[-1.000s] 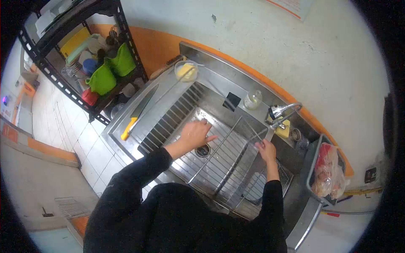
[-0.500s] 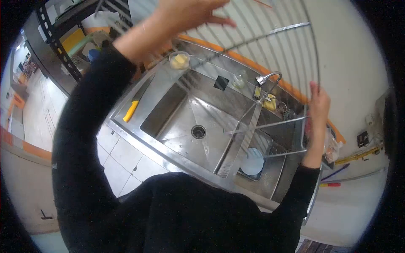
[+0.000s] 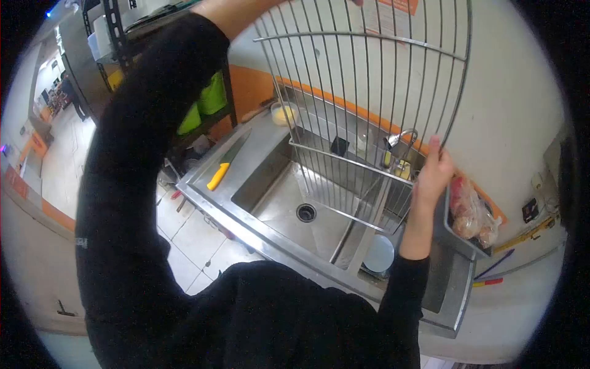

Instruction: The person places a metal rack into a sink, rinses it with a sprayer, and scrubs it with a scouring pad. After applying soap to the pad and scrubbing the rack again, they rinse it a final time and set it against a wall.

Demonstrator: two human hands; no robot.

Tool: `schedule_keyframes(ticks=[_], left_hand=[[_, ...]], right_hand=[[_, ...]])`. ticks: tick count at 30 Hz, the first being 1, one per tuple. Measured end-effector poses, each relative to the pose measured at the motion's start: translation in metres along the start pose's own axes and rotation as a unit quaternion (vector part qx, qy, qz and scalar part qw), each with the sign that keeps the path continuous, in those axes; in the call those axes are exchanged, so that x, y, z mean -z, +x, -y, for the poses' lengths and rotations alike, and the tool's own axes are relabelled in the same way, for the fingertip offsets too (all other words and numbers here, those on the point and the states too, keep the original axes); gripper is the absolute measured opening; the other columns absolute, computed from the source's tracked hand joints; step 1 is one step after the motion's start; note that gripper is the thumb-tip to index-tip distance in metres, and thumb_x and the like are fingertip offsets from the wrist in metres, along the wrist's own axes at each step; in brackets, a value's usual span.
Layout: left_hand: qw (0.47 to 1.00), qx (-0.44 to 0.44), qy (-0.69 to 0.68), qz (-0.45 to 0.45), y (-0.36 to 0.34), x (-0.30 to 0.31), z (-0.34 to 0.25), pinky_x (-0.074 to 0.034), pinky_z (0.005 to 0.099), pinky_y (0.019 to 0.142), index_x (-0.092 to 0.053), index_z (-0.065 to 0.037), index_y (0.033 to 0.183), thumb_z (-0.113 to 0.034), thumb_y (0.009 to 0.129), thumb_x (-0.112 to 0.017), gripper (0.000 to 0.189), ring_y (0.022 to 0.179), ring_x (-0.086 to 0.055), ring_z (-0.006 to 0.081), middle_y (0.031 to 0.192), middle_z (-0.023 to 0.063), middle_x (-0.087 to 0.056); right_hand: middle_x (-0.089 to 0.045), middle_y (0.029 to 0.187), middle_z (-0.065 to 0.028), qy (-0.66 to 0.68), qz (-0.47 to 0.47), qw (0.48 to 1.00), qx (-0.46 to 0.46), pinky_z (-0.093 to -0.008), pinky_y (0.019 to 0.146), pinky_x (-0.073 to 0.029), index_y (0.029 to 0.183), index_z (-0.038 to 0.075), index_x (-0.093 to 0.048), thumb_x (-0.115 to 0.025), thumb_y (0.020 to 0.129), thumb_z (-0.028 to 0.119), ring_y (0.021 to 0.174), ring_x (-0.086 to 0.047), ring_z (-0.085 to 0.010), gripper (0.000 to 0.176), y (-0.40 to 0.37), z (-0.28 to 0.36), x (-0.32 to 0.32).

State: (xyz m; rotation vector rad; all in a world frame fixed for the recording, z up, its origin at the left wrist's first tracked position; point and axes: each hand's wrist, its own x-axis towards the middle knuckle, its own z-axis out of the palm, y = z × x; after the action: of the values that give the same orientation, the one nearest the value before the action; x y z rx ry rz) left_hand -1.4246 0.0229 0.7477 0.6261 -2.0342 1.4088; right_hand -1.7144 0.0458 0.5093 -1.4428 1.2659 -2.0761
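A large wire rack [image 3: 362, 35] with long thin bars is held up over the steel sink [image 3: 295, 184]. Its lower bent part hangs over the basin. My right hand [image 3: 435, 169] is closed on the rack's right edge. The left arm reaches up to the top of the view, where most of my left hand lies beyond the frame; only a bit of finger shows near the rack's upper bars, so its grip is hidden. Through the bars the faucet [image 3: 399, 138] can be seen.
A knife with a yellow handle [image 3: 218, 176] lies on the left counter, near a bowl with yellow pieces [image 3: 284, 114]. A round pale lid [image 3: 378, 254] sits in the right basin. A tray holds bagged food [image 3: 470, 215]. Shelving [image 3: 117, 37] stands at the left.
The rack has turned and shifted, its lower part now over the main basin. My right hand has moved left and down. My left hand has gone up, mostly out of view.
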Motion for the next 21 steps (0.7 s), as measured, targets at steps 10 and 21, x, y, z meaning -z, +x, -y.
schedule_keyframes(ticks=[10, 21], left_hand=[[0.562, 0.487, -0.655, 0.133, 0.005, 0.037, -0.026, -0.013, 0.0572, 0.111, -0.022, 0.005, 0.142, -0.057, 0.092, -0.036, 0.08, 0.139, -0.014, 0.0383, 0.149, 0.0254, -0.019], [0.315, 0.741, -0.587, -0.08, -0.029, 0.061, 0.031, -0.049, 0.0406, 0.08, -0.053, -0.001, 0.092, -0.043, 0.086, -0.06, 0.043, 0.072, -0.057, 0.019, 0.064, 0.0033, -0.053]], right_hand=[[-0.038, 0.062, 0.006, -0.04, -0.048, 0.998, -0.022, -0.0246, 0.052, -0.026, 0.066, 0.005, -0.047, -0.06, 0.093, 0.027, 0.061, -0.032, -0.0054, 0.037, -0.118, -0.014, -0.067], [-0.047, 0.068, -0.0004, 0.052, 0.029, 0.997, 0.055, -0.0237, 0.053, -0.033, 0.078, 0.0, -0.054, -0.059, 0.092, 0.017, 0.06, -0.041, -0.0087, 0.023, -0.212, -0.047, -0.089]])
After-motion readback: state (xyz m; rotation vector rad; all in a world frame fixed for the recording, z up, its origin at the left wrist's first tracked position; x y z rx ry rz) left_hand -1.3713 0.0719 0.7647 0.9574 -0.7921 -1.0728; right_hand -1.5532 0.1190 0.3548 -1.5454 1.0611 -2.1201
